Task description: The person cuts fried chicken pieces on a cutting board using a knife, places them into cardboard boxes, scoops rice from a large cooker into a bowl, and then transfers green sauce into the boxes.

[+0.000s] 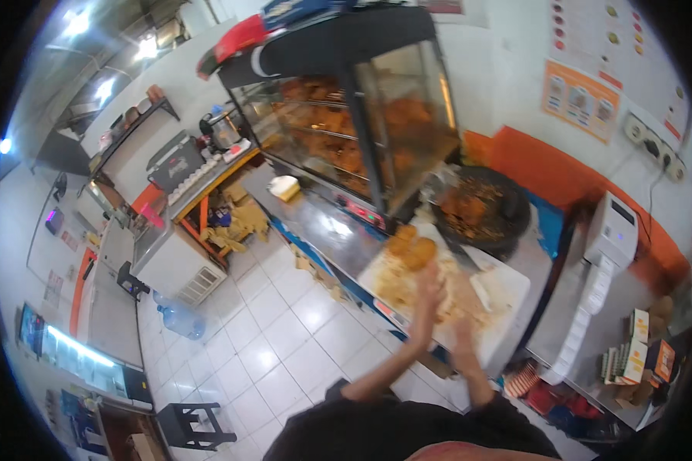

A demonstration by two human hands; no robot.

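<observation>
My left hand (pixel 429 291) is over the near left part of a white cutting board (pixel 510 282), its fingertips close to several round, golden-brown fried pieces (pixel 413 249). My right hand (pixel 464 305) reaches over the middle of the board, blurred. Crumbs and brownish residue cover much of the board. A knife or cleaver lies on the board beyond my right hand, its pale handle (pixel 482 293) towards me and its blade (pixel 461 255) towards the black bowl. Whether either hand touches or holds something, the blur does not let me tell.
A large black mortar-like bowl (pixel 481 210) with reddish-brown food stands behind the board. A glass display warmer (pixel 323 144) full of fried food is at the back left. A white sponge-like block (pixel 284 188) sits on the metal counter. To the right are a receipt printer (pixel 611 230) and small boxes (pixel 634 360).
</observation>
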